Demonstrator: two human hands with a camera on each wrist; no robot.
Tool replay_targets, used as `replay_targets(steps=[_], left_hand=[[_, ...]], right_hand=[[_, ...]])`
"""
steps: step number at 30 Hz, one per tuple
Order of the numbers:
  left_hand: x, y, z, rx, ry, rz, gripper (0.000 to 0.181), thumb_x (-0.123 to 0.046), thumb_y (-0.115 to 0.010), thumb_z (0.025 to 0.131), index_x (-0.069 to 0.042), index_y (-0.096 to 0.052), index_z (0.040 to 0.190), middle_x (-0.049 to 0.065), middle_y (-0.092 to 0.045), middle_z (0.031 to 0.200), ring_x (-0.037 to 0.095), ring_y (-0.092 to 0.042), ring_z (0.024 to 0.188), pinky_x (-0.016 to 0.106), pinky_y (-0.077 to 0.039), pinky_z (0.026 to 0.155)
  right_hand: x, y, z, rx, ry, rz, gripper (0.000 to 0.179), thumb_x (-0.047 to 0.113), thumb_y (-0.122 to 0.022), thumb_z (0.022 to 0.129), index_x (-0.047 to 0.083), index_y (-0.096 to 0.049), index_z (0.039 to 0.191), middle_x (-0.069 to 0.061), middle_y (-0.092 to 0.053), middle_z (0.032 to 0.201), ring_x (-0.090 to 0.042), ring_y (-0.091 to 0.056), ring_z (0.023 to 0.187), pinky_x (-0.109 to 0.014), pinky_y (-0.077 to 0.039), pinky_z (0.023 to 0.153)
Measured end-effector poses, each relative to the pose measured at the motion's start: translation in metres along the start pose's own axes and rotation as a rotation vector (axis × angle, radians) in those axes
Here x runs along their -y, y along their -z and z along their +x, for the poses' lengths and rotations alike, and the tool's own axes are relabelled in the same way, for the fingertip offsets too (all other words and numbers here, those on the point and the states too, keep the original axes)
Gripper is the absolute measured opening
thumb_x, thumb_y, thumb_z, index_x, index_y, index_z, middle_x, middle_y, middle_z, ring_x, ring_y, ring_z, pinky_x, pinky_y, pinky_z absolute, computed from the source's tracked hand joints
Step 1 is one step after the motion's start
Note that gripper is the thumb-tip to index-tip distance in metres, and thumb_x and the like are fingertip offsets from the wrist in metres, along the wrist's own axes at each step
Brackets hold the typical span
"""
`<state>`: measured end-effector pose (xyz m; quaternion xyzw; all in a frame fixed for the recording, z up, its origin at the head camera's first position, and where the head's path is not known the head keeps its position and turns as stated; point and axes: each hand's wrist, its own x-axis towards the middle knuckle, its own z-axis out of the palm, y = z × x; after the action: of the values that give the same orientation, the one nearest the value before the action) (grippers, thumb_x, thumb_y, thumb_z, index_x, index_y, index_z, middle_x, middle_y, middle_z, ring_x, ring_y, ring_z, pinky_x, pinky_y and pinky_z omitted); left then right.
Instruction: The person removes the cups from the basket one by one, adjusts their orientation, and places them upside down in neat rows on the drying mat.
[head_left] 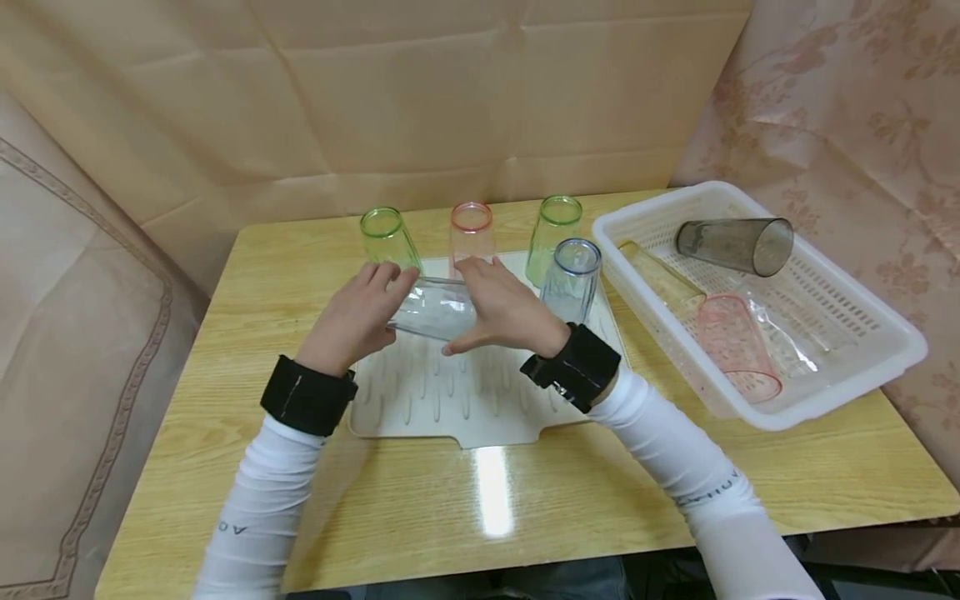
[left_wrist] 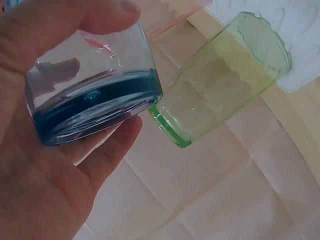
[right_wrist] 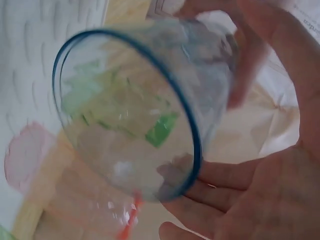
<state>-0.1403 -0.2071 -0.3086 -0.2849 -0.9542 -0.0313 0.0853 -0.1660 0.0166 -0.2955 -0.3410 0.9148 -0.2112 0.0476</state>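
Observation:
A clear drinking glass with a blue-tinted rim and base (head_left: 435, 308) lies sideways in the air above the white draining tray (head_left: 480, 421). My left hand (head_left: 360, 312) grips its base end, thumb on one side and fingers on the other, as the left wrist view (left_wrist: 55, 165) shows. At the rim end is my right hand (head_left: 506, 308), spread wide. In the right wrist view its fingertips (right_wrist: 175, 172) are at the blue rim, while the thumb stands away from the glass; whether they touch it I cannot tell.
Upside-down glasses stand on the tray: green (head_left: 386, 237), pink (head_left: 472, 233), another green (head_left: 557, 229) and bluish (head_left: 573, 279). A white basket (head_left: 847, 400) at right holds a grey glass (head_left: 731, 244), a pink glass (head_left: 738, 346), a yellowish glass (head_left: 663, 283) and clear glassware.

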Motion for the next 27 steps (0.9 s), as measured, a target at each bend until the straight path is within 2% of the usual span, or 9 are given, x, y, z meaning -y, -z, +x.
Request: replay_targets(steps=[2,8,11,13,15,18,21,24,27], left_hand=[[0.001,0.002,0.001,0.006,-0.003,0.024,0.076,0.006,-0.084,0.065,-0.004,-0.043,0.129,0.02,-0.05,0.115,0.038,-0.047,0.106,0.045,-0.05,0.082],[0.0,0.007,0.002,0.026,-0.001,0.106,0.067,0.012,-0.078,0.068,-0.002,-0.047,0.126,0.019,-0.051,0.11,0.038,-0.047,0.103,0.043,-0.05,0.077],[-0.002,0.008,0.003,0.038,-0.016,0.174,0.067,0.01,-0.079,0.068,-0.001,-0.048,0.126,0.02,-0.052,0.109,0.037,-0.048,0.101,0.042,-0.05,0.078],[-0.005,0.009,0.004,0.039,-0.034,0.232,0.068,0.008,-0.081,0.067,-0.001,-0.048,0.125,0.02,-0.052,0.109,0.037,-0.049,0.099,0.042,-0.05,0.079],[-0.007,0.009,0.005,0.033,-0.052,0.291,0.067,0.007,-0.082,0.066,-0.001,-0.048,0.124,0.02,-0.053,0.108,0.037,-0.05,0.098,0.042,-0.051,0.079],[-0.012,0.007,0.007,0.018,-0.076,0.358,0.064,0.005,-0.083,0.066,-0.001,-0.05,0.121,0.02,-0.054,0.105,0.036,-0.052,0.095,0.041,-0.051,0.078],[-0.017,0.005,0.01,-0.002,-0.093,0.396,0.061,0.005,-0.083,0.066,-0.001,-0.052,0.118,0.019,-0.054,0.102,0.034,-0.052,0.092,0.04,-0.051,0.076],[-0.021,0.002,0.012,-0.02,-0.108,0.414,0.057,0.006,-0.081,0.067,-0.002,-0.052,0.116,0.018,-0.054,0.101,0.033,-0.052,0.09,0.039,-0.051,0.076],[-0.023,0.0,0.013,-0.029,-0.119,0.427,0.055,0.007,-0.08,0.069,-0.003,-0.053,0.116,0.017,-0.054,0.1,0.032,-0.052,0.09,0.038,-0.051,0.076]], right_hand=[[0.004,-0.006,0.006,0.0,-0.011,0.004,0.11,0.047,-0.088,0.063,-0.007,-0.035,0.141,-0.021,-0.043,0.141,-0.029,-0.038,0.132,-0.04,-0.016,0.115],[0.013,-0.024,0.021,-0.029,-0.063,0.016,0.1,0.045,-0.089,0.063,-0.006,-0.042,0.135,-0.017,-0.052,0.127,-0.029,-0.048,0.115,-0.038,-0.036,0.103],[0.014,-0.033,0.026,-0.028,-0.089,0.03,0.099,0.044,-0.089,0.063,-0.005,-0.043,0.135,-0.015,-0.052,0.124,-0.027,-0.049,0.112,-0.037,-0.037,0.101],[0.014,-0.039,0.028,-0.032,-0.098,0.036,0.099,0.044,-0.09,0.063,-0.005,-0.043,0.136,-0.015,-0.053,0.125,-0.027,-0.05,0.111,-0.038,-0.034,0.105],[0.013,-0.045,0.029,-0.041,-0.107,0.049,0.099,0.043,-0.09,0.063,-0.005,-0.043,0.136,-0.015,-0.054,0.124,-0.026,-0.05,0.111,-0.039,-0.03,0.108],[0.01,-0.054,0.028,-0.069,-0.125,0.07,0.095,0.041,-0.09,0.064,-0.005,-0.045,0.134,-0.015,-0.055,0.123,-0.026,-0.051,0.111,-0.04,-0.032,0.108],[0.006,-0.06,0.025,-0.107,-0.142,0.11,0.087,0.037,-0.09,0.065,-0.003,-0.048,0.13,-0.014,-0.057,0.117,-0.025,-0.053,0.103,-0.037,-0.043,0.094],[0.002,-0.065,0.022,-0.14,-0.148,0.161,0.082,0.034,-0.09,0.065,-0.002,-0.05,0.126,-0.014,-0.059,0.111,-0.024,-0.053,0.095,-0.035,-0.047,0.079],[-0.002,-0.069,0.02,-0.161,-0.142,0.206,0.08,0.03,-0.091,0.064,-0.002,-0.05,0.126,-0.014,-0.059,0.111,-0.023,-0.053,0.096,-0.035,-0.047,0.08]])
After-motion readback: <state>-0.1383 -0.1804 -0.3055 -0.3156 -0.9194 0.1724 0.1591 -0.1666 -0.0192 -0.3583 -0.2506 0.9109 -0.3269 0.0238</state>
